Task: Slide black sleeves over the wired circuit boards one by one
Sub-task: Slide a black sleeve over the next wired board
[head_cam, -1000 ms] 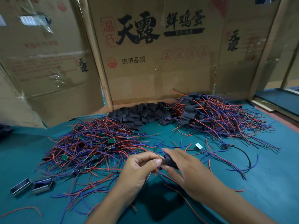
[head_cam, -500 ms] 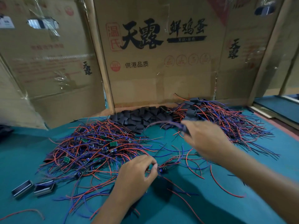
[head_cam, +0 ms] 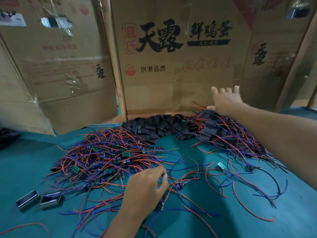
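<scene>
**Now: one hand over the finished heap, the other down among the bare boards**

Right now your right hand (head_cam: 224, 102) hangs over the far right heap of sleeved boards (head_cam: 223, 133), its fingers (head_cam: 221, 91) spread straight and holding nothing. Your left hand (head_cam: 147, 188) sits low and near you, fingers (head_cam: 163, 176) curled down onto the red and blue wires at the near edge of the unsleeved pile (head_cam: 106, 160).

The next move turns on two things. The loose black sleeves (head_cam: 159, 126) lie in a band against the cardboard wall (head_cam: 171, 74), down and to the left of your right fingers and well beyond your left ones, so the right hand is the nearer for fetching one. The next board is a matter for the left: a small dark board (head_cam: 160, 204) shows just below and right of that hand, its long axis running roughly towards you, with wires trailing off to the right.

Whether your left fingers actually pinch that board's wire or merely rest on the tangle I cannot tell; the back of the hand covers the contact. The board itself is half hidden under your palm and blurred. The sleeves overlap so thickly that no single one's open end can be made out, and those in the right heap are buried under wires. Two small metal cases (head_cam: 39, 200) lie on the bench (head_cam: 223, 225) well left of your left hand.
</scene>
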The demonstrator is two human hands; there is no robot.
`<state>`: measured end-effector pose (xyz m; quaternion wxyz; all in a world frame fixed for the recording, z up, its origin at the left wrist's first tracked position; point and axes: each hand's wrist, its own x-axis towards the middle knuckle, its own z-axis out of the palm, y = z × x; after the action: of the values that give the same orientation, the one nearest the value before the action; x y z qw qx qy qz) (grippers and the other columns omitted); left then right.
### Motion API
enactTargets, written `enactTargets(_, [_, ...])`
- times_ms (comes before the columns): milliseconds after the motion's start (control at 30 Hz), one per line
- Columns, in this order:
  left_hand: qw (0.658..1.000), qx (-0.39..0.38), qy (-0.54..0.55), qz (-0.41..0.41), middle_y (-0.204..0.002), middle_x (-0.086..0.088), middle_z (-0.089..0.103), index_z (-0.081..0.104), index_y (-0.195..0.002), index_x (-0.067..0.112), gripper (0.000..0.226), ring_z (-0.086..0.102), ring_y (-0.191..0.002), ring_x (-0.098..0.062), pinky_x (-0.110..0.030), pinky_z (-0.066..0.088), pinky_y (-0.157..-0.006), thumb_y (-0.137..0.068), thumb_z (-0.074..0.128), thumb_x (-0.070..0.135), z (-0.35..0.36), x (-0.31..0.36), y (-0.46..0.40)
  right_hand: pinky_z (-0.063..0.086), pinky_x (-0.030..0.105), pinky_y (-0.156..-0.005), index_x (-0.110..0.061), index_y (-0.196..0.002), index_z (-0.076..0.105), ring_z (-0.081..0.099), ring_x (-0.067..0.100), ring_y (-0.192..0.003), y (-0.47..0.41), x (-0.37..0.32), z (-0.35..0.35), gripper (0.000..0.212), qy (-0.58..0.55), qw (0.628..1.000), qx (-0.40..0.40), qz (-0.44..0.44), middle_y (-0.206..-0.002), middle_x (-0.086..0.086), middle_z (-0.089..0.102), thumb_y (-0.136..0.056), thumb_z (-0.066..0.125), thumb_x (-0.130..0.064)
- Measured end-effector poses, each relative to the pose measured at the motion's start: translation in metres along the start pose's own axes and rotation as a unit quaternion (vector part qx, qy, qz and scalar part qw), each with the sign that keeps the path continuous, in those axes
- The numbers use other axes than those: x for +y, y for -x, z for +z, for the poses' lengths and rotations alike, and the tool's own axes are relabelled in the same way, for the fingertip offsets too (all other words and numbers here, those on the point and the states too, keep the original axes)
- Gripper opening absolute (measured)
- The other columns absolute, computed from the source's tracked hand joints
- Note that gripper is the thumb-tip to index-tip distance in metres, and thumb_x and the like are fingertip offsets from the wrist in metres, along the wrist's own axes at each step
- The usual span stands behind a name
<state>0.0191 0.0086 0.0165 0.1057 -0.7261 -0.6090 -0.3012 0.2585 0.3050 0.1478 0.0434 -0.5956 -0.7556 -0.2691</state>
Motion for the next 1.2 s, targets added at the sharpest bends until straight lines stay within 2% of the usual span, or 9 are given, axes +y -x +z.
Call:
enactTargets(100, [1.000,0.003,-0.016,-0.008,-0.053,0.014,0.047,0.057,-0.078,0.029,0.014,0.044,-0.044,-0.008,-0.025,0.037,-0.038,-0.091,0.064,0.028,0.001,-0.002,-0.002,0.038,0.046,-0.095,-0.014,-0.124,0.043,0.054,0.032,-0.113,0.002,-0.053,0.008,0.048,-0.030,0.991,0.039,-0.126,-0.122,0.014,0.058,-0.094,0.044,-0.051])
enactTargets(200, [0.999,-0.003,-0.036,-0.007,-0.049,0.011,0.044,0.059,-0.077,0.026,0.015,0.043,-0.039,-0.008,-0.024,0.029,-0.038,-0.087,0.071,0.026,0.002,-0.001,-0.003,0.046,0.041,-0.083,-0.009,-0.113,0.054,0.059,0.035,-0.106,0.012,-0.115,0.015,0.035,-0.170,0.969,-0.039,-0.176,-0.114,0.019,0.062,-0.096,0.045,-0.038])
enactTargets(333, [0.998,-0.016,-0.055,-0.010,-0.050,0.007,0.051,0.061,-0.078,0.024,0.013,0.048,-0.042,-0.014,-0.027,0.035,-0.039,-0.089,0.067,0.029,0.003,-0.001,-0.002,0.049,0.042,-0.093,-0.012,-0.144,0.032,0.056,0.038,-0.113,0.032,-0.188,0.024,0.059,-0.331,0.913,-0.160,-0.177,-0.125,0.024,0.056,-0.095,0.055,-0.035])
enactTargets(400, [0.998,-0.024,-0.063,-0.015,-0.054,0.006,0.055,0.060,-0.079,0.024,0.013,0.052,-0.045,-0.016,-0.029,0.037,-0.041,-0.089,0.066,0.030,0.002,-0.001,-0.002,0.046,0.043,-0.097,-0.014,-0.150,0.022,0.050,0.041,-0.119,0.041,-0.219,0.021,0.065,-0.334,0.904,-0.193,-0.187,-0.132,0.026,0.048,-0.096,0.055,-0.029])
enactTargets(633, [0.997,-0.032,-0.063,-0.028,-0.060,0.003,0.059,0.058,-0.084,0.024,0.013,0.056,-0.053,-0.022,-0.035,0.043,-0.048,-0.093,0.057,0.033,0.002,-0.002,-0.002,0.042,0.038,-0.064,-0.016,-0.130,0.051,0.060,0.035,-0.098,0.050,-0.232,0.004,0.039,-0.221,0.956,-0.085,-0.175,-0.112,0.016,0.060,-0.094,0.046,0.000])
enactTargets(800, [0.998,-0.017,-0.043,-0.040,-0.055,0.007,0.045,0.059,-0.085,0.025,0.016,0.054,-0.052,-0.019,-0.032,0.038,-0.047,-0.097,0.053,0.034,0.000,-0.003,-0.003,0.046,0.034,-0.069,-0.022,-0.109,0.062,0.064,0.034,-0.093,0.070,-0.200,-0.006,0.022,-0.310,0.946,-0.042,-0.083,-0.103,0.011,0.067,-0.095,0.049,-0.010])
enactTargets(967, [0.996,-0.029,-0.038,-0.077,-0.061,0.009,0.045,0.057,-0.090,0.026,0.022,0.055,-0.060,-0.017,-0.033,0.039,-0.052,-0.101,0.043,0.039,0.000,-0.004,-0.003,0.052,0.031,-0.081,-0.022,-0.099,0.069,0.065,0.021,-0.094,0.114,-0.163,-0.010,0.012,-0.506,0.862,-0.031,0.012,-0.098,0.000,0.071,-0.094,0.059,-0.021])
enactTargets(1100, [0.995,-0.040,-0.023,-0.088,-0.061,0.009,0.046,0.058,-0.091,0.026,0.021,0.055,-0.059,-0.016,-0.033,0.037,-0.052,-0.100,0.045,0.039,-0.001,-0.002,-0.004,0.046,0.023,-0.075,-0.030,-0.092,0.070,0.063,0.007,-0.090,0.160,-0.130,-0.004,0.010,-0.570,0.821,-0.045,0.009,-0.092,-0.014,0.068,-0.092,0.064,-0.022])
enactTargets(1200, [0.996,-0.032,0.011,-0.079,-0.067,0.011,0.054,0.061,-0.091,0.028,0.016,0.057,-0.066,-0.013,-0.030,0.035,-0.055,-0.098,0.050,0.037,-0.001,0.003,-0.003,0.052,0.020,-0.061,-0.034,-0.082,0.072,0.065,0.004,-0.074,0.192,-0.114,-0.004,0.023,-0.678,0.733,-0.039,0.042,-0.077,-0.015,0.071,-0.091,0.066,-0.014])
